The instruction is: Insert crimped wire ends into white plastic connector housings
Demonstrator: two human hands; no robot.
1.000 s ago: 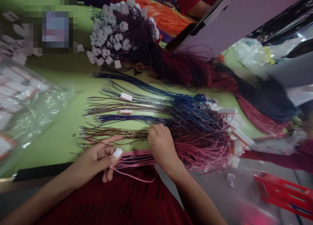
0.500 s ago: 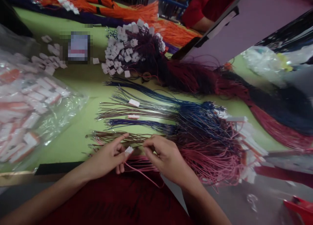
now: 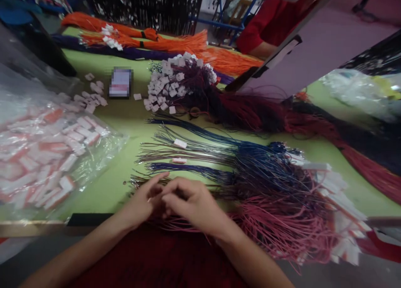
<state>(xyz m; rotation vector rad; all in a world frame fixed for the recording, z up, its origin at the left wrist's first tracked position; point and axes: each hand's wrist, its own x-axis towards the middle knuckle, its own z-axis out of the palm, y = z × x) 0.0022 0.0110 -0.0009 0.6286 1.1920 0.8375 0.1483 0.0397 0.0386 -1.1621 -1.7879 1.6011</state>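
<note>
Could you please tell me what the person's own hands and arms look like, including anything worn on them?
The left hand and right hand are ungloved, with no ring, watch or bracelet showing. No sleeve covers either forearm where visible. Between them is a dark red shirt with faint, darker lettering, too blurred to read.

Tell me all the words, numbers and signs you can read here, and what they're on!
None can be read.
Dark red shirt: faint dark lettering near the picture's bottom edge, too dim and blurred to read.
Phone-like thing: pixelated, so nothing can be read.
Two loose white-and-red connectors mid-picture: any marks are too small to read.
</note>
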